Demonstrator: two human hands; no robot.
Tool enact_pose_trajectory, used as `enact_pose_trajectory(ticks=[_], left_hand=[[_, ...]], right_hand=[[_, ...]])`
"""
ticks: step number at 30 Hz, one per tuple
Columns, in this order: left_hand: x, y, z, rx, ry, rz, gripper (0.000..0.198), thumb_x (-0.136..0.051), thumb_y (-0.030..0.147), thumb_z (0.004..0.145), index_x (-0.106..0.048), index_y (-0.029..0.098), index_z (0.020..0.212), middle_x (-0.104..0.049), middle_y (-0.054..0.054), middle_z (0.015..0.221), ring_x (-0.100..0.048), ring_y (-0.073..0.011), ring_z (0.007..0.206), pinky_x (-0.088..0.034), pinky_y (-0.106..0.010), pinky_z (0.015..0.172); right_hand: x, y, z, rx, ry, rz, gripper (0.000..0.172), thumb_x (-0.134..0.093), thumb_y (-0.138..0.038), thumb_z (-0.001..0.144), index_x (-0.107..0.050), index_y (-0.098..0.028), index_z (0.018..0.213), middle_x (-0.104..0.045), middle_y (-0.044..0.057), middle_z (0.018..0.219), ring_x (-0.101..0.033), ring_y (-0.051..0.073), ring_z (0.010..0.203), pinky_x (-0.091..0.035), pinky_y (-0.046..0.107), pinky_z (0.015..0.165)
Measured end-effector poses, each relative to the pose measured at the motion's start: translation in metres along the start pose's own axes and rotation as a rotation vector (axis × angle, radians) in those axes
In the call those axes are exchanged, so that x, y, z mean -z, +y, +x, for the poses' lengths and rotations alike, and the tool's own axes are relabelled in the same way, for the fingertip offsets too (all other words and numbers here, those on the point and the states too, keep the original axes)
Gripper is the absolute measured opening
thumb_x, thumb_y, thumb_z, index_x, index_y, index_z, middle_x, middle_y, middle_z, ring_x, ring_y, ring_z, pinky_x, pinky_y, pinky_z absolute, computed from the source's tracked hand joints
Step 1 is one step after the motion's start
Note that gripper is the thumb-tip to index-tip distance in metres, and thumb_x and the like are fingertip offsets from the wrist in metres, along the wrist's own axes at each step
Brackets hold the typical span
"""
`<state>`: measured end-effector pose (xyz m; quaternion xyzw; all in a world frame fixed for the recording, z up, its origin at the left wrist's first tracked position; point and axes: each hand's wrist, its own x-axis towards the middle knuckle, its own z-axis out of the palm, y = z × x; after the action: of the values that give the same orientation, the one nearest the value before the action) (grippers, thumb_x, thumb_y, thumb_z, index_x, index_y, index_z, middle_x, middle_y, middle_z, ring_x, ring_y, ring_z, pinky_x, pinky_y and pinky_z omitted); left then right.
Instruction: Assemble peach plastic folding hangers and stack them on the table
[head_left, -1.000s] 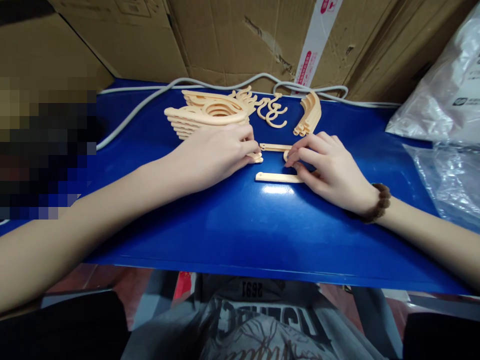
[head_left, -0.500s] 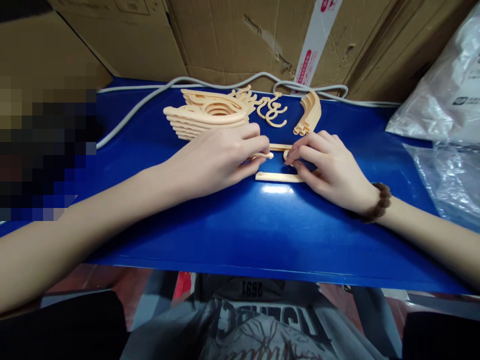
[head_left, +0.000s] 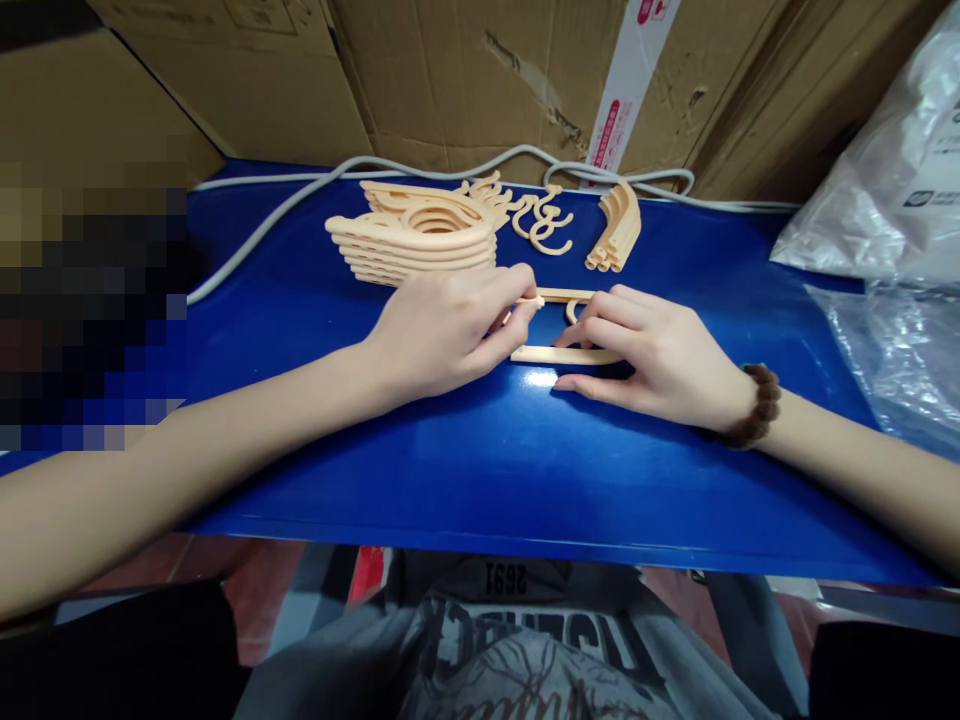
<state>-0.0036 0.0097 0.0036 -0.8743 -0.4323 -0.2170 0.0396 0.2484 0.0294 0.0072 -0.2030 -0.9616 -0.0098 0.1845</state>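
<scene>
My left hand point(head_left: 465, 325) is closed in a pinch on a small cream plastic piece point(head_left: 540, 302). Only the knobbed tip of that piece shows past the fingers. My right hand point(head_left: 637, 345) has its thumb and fingers apart around a cream plastic bar point(head_left: 551, 355) lying on the table; whether it touches the bar I cannot tell. Just behind those fingers lies a curved cream piece point(head_left: 572, 311), partly hidden. Another straight cream bar point(head_left: 564, 295) lies farther back, between the two hands, its ends covered by them.
On the blue table point(head_left: 480, 460), behind my hands, are a stack of cream hanger-like parts point(head_left: 420, 240), loose plastic hooks point(head_left: 551, 222) and a bundle of curved arms point(head_left: 616, 228). A grey cable point(head_left: 285, 210) runs along cardboard boxes point(head_left: 465, 80). Clear plastic bags point(head_left: 870, 190) lie at right.
My right hand has let go of the curved piece, and its fingers have spread, moving nearer over the front bar. My left hand keeps its pinch, tilted slightly differently.
</scene>
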Motion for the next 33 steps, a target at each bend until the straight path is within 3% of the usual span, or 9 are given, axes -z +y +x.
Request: enact_pose_trajectory(ticks=[5,12,18,26,33], left_hand=[[-0.003,0.003,-0.002,0.054,0.033,-0.054,0.04,-0.027,0.032,0.106,-0.062,0.02,0.091,-0.07,-0.004,0.083,-0.065,-0.0203,0.076,-0.038,-0.032,0.064],[-0.001,0.006,0.001,0.041,0.096,-0.04,0.035,-0.031,0.034,0.107,-0.061,0.02,0.1,-0.069,-0.008,0.097,-0.066,-0.0265,0.099,-0.049,-0.038,0.085],[-0.007,0.003,0.0,0.058,0.048,-0.132,0.03,-0.03,0.034,0.11,-0.057,0.021,0.107,-0.07,-0.004,0.095,-0.069,-0.0204,0.087,-0.046,-0.03,0.071],[-0.01,0.002,-0.001,0.077,0.049,-0.111,0.025,-0.037,0.04,0.104,-0.052,0.021,0.107,-0.067,-0.004,0.089,-0.067,-0.0214,0.079,-0.041,-0.03,0.063],[-0.008,0.002,-0.002,0.05,0.055,-0.112,0.028,-0.035,0.04,0.105,-0.054,0.02,0.109,-0.069,-0.006,0.096,-0.067,-0.0213,0.085,-0.043,-0.03,0.066]], right_hand=[[0.0,0.0,0.0,-0.017,-0.065,0.088,0.021,-0.054,-0.035,0.106,-0.066,-0.018,0.102,-0.071,0.01,0.103,-0.067,0.021,0.096,-0.051,0.032,0.08],[-0.001,-0.001,0.001,0.005,-0.042,0.031,0.026,-0.043,-0.036,0.109,-0.06,-0.018,0.101,-0.07,0.01,0.099,-0.064,0.02,0.088,-0.05,0.031,0.074],[0.0,-0.004,-0.001,-0.016,-0.067,-0.031,0.028,-0.039,-0.037,0.111,-0.059,-0.019,0.106,-0.072,0.006,0.092,-0.064,0.018,0.075,-0.046,0.03,0.067],[0.002,-0.005,-0.004,-0.043,-0.063,-0.091,0.026,-0.04,-0.035,0.109,-0.058,-0.019,0.101,-0.076,0.005,0.096,-0.066,0.016,0.067,-0.039,0.028,0.057],[0.001,-0.007,-0.002,-0.115,0.001,-0.171,0.018,-0.046,-0.033,0.101,-0.057,-0.02,0.096,-0.064,0.0,0.065,-0.056,0.015,0.054,-0.032,0.027,0.053]])
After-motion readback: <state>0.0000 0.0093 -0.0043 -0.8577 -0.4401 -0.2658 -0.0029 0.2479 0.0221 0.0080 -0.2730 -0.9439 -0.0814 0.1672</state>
